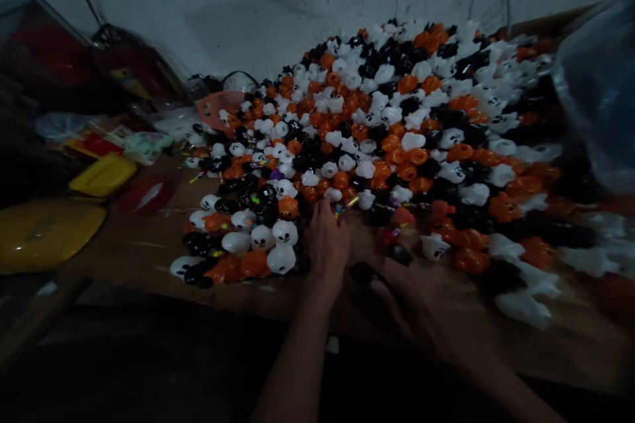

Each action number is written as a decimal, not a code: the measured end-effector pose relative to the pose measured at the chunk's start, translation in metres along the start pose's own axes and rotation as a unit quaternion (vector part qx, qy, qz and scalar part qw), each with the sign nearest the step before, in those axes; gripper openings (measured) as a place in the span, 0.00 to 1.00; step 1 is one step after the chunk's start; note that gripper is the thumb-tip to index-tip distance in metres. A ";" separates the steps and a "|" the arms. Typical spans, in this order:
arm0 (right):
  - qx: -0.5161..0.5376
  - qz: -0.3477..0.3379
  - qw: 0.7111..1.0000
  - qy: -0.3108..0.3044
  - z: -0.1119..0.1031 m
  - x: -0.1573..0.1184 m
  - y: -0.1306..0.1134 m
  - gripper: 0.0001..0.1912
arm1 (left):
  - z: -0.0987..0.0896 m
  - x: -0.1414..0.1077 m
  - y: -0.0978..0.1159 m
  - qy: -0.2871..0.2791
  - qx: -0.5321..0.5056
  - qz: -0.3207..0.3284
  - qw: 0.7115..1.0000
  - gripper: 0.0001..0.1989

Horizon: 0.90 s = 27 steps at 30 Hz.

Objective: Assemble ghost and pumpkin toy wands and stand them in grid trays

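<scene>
1. My left forearm (300, 357) reaches forward, leaning slightly rightward.
2. My left hand (328, 238) points ahead, back uppermost, fingers hard to make out.
3. My right forearm (489, 363) slants inward.
4. My right hand (407, 281) is dim and blurred, its grip unclear.

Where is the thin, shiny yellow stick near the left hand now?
In the head view, the thin, shiny yellow stick is slightly right of centre, beside the left hand and just left of a small white plastic figure.
</scene>
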State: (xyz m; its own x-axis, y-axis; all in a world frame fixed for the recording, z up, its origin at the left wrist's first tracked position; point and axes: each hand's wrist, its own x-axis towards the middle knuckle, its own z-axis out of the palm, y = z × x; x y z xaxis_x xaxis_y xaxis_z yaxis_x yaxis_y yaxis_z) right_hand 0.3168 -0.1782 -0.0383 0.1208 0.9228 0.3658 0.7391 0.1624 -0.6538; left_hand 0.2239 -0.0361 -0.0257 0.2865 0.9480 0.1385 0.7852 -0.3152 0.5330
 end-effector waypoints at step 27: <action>-0.087 -0.024 0.996 -0.012 -0.055 0.002 0.010 0.11 | -0.035 -0.072 -0.026 -0.278 -0.545 -0.217 0.760 0.18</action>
State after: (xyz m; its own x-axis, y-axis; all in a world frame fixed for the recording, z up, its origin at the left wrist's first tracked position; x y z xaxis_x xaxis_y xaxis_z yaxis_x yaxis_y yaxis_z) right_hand 0.3610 -0.1941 -0.0079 0.0681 0.9238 0.3767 0.8477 0.1456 -0.5101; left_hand 0.1635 -0.0950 -0.0198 0.5565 0.6916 -0.4605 0.0366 0.5332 0.8452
